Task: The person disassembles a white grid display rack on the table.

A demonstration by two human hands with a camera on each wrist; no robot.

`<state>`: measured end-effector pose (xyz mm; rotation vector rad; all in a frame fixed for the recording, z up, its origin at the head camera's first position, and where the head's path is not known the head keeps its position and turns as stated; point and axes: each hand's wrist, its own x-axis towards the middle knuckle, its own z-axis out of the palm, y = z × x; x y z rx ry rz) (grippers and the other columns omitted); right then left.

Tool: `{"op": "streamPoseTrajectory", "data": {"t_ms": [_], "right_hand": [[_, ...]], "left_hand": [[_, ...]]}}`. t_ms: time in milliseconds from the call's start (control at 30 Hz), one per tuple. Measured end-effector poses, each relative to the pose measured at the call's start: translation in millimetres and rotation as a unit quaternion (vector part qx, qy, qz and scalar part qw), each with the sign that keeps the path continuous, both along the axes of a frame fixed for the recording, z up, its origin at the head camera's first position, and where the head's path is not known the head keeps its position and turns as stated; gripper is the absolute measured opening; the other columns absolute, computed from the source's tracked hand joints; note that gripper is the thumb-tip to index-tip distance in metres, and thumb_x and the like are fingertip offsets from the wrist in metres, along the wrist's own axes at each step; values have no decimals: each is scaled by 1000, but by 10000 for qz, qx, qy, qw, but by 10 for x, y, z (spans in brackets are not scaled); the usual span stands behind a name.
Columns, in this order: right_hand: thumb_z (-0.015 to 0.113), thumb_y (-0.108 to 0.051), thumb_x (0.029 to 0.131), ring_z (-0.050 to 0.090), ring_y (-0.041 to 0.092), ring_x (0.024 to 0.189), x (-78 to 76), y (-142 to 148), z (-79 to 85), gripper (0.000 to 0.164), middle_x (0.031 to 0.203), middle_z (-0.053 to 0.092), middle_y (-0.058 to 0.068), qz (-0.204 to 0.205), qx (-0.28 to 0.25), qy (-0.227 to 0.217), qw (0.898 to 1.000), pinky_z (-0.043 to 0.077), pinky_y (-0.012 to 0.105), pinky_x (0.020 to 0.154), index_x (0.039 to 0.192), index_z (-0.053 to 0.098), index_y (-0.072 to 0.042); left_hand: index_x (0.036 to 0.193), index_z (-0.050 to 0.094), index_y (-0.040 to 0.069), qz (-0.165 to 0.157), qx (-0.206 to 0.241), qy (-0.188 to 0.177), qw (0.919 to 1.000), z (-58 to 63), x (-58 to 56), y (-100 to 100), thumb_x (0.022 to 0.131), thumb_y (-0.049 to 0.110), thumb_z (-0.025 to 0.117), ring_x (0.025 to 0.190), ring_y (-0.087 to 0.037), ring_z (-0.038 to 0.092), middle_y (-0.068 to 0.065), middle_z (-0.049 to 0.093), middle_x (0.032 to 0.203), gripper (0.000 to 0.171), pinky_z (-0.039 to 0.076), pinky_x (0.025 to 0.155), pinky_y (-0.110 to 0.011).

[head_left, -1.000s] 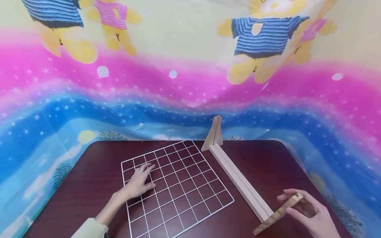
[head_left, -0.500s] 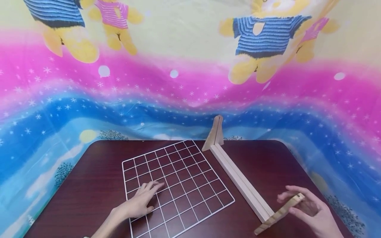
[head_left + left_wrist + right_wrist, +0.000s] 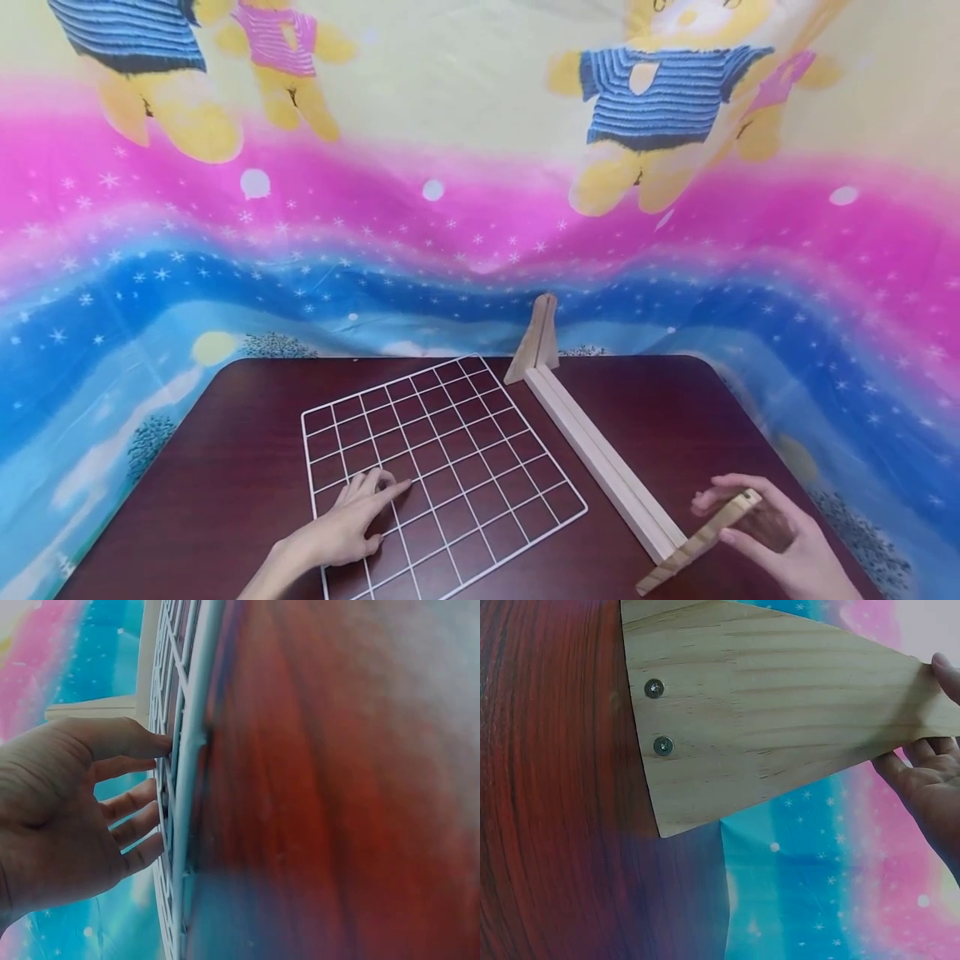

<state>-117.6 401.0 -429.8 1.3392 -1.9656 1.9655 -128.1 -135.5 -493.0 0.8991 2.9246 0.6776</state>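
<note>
A white wire grid panel (image 3: 465,426) lies on the table, left of a wooden stand. My left hand (image 3: 345,521) rests its fingertips on the panel's near left part, index finger pointing forward. In the left wrist view the thumb and fingers of that hand (image 3: 75,787) touch the wires without curling round them. The stand has a long grooved crossbar (image 3: 603,458) and an upright end board at each end. My right hand (image 3: 787,533) pinches the top of the near end board (image 3: 701,542) between thumb and fingers. In the right wrist view this board (image 3: 780,712) shows two screws (image 3: 664,745).
The far end board (image 3: 536,337) stands upright close to the back edge of the dark red-brown table (image 3: 247,417). A patterned cloth (image 3: 465,225) with cartoon bears hangs behind the table and along its sides.
My left hand has slid back toward me over the wire panel, its index finger now straighter. The right hand keeps hold of the near end board, and the stand has stayed in place.
</note>
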Motion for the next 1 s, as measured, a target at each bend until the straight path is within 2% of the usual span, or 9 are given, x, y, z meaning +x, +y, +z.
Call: {"op": "streamPoseTrajectory", "data": {"t_ms": [167,267,433,733,1000], "right_hand": [[39,42,73,55,35,118,-45,31,-121,62,117,57,33,640,-496,-97,9967,45,35,96,131,24,27],[39,42,74,53,35,121,-78,24,-148,60,116,56,34,803,-701,-170,9942,43,36,97,130,24,27],[43,38,77,54,35,120,-112,-19,-95,53,114,57,35,558,-676,-22,9962,44,36,96,126,26,29],[41,40,77,54,34,120,-10,-5,-155,53,114,57,33,373,-823,-153,9958,45,36,94,127,25,29],[44,37,78,58,31,117,2,-54,-107,50,111,60,32,-93,-673,-148,9976,47,33,92,125,28,27]], "left_hand": [[139,48,3,12,196,-303,9993,-23,-18,-43,68,2,72,107,-24,38,-4,41,125,75,37,89,-51],[137,50,7,31,330,-520,9981,-19,-53,-71,66,3,72,105,-21,37,-2,40,124,75,38,88,-49],[137,51,9,86,368,-584,9976,5,-93,-101,65,2,73,105,-20,38,-1,40,125,75,39,88,-48],[137,51,8,-14,253,-726,9970,29,-96,-84,64,2,75,108,-20,38,-1,41,126,77,41,88,-45],[137,51,8,-93,218,-688,9973,44,-136,-127,63,2,75,110,-21,39,0,42,126,78,41,90,-45]]}}
